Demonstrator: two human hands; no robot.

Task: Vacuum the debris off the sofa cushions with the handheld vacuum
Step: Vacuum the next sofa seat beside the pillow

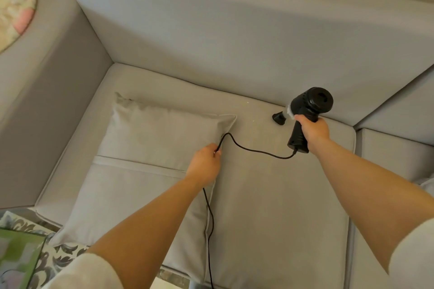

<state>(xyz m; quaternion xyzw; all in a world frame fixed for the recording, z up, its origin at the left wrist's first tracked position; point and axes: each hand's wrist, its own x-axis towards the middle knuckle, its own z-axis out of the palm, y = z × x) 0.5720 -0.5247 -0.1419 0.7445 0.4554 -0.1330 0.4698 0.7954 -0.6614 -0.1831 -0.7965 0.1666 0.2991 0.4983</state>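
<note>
Both bare forearms extended forward, left hand (204,164) pinching, right hand (313,129) fist-curled in a grip

Legible text, labels, brands, numbers, signs: I find none. The black handheld vacuum (307,110) shows me no brand mark or lettering on its body or handle. The grey sofa cushion (270,195) and the pillow (159,134) carry no tags I can read. The green item (16,256) at lower left has pale shapes on it, too blurred for me to make out as writing.
</note>
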